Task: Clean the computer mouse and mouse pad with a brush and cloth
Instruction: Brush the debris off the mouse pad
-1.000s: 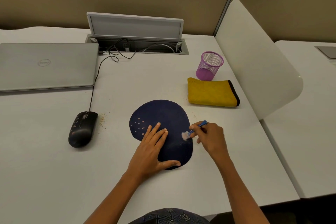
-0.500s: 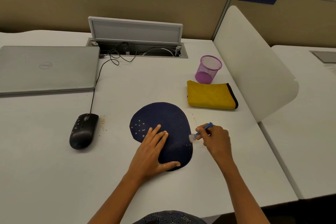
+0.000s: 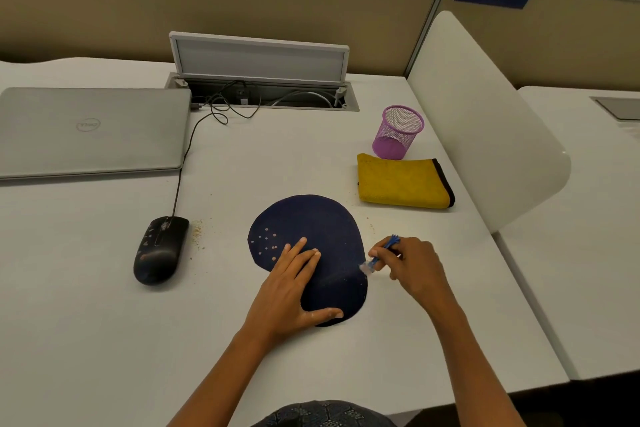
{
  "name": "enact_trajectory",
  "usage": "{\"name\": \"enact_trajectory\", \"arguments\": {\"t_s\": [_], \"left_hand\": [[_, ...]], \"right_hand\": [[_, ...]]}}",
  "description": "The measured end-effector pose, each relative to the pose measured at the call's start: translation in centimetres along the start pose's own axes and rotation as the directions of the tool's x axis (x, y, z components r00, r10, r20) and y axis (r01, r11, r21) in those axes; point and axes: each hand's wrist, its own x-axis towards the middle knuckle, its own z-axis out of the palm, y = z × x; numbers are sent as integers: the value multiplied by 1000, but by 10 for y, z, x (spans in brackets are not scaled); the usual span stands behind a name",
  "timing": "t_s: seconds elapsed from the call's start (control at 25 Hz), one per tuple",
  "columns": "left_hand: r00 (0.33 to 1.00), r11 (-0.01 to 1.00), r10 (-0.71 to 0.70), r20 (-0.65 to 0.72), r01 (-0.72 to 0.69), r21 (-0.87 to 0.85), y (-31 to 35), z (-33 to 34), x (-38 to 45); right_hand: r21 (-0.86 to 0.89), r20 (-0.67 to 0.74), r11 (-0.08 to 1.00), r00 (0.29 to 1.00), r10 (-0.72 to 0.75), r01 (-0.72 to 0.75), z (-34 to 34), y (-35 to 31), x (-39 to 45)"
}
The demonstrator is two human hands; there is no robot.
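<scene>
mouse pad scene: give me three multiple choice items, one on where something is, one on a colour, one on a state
1. Where does the yellow cloth lie?
A. on the laptop
B. on the desk between the mouse pad and the purple mesh cup
C. under the mouse

2. What colour is the handle of the brush?
A. blue
B. red
C. white

3. What is the left hand doing?
A. lifting the mouse
B. holding the cloth
C. lying flat on the mouse pad

Answers:
1 B: the folded cloth sits beyond the mouse pad, just in front of the purple mesh cup.
2 A: a blue handle shows in the right hand.
3 C: its palm and spread fingers lie on the pad, while the mouse lies untouched.
</scene>
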Motion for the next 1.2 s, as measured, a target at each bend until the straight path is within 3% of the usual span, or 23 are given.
{"name": "enact_trajectory", "arguments": {"t_s": [0.2,0.4,0.56,0.68,0.76,0.88,1.04,1.2], "left_hand": [[1000,1000,14,-26,-14,12,1,0,0],[1000,1000,-2,-30,2,12,1,-1,-1],[999,1000,8,-44,-8,13,2,-2,0],[998,1000,10,-56,-9,20,4,-2,0],[998,1000,6,-58,-5,16,3,-2,0],[998,1000,8,-57,-6,31,3,-2,-1],[998,1000,0,-65,2,21,4,-3,-1],[998,1000,-9,-63,11,20,5,-4,-1]], "right_hand": [[272,97,949,977,-192,160,-3,-17,-12],[109,32,993,998,-47,43,-10,-2,-8],[103,63,989,992,-113,106,-6,-5,-17],[-24,-17,999,999,-32,31,-6,-2,-20],[11,-73,1000,997,-10,10,-7,2,-19],[97,15,994,998,-58,56,-1,3,-22],[114,-93,993,995,-27,38,0,8,-24],[82,29,995,998,-56,53,0,8,-25]]}}
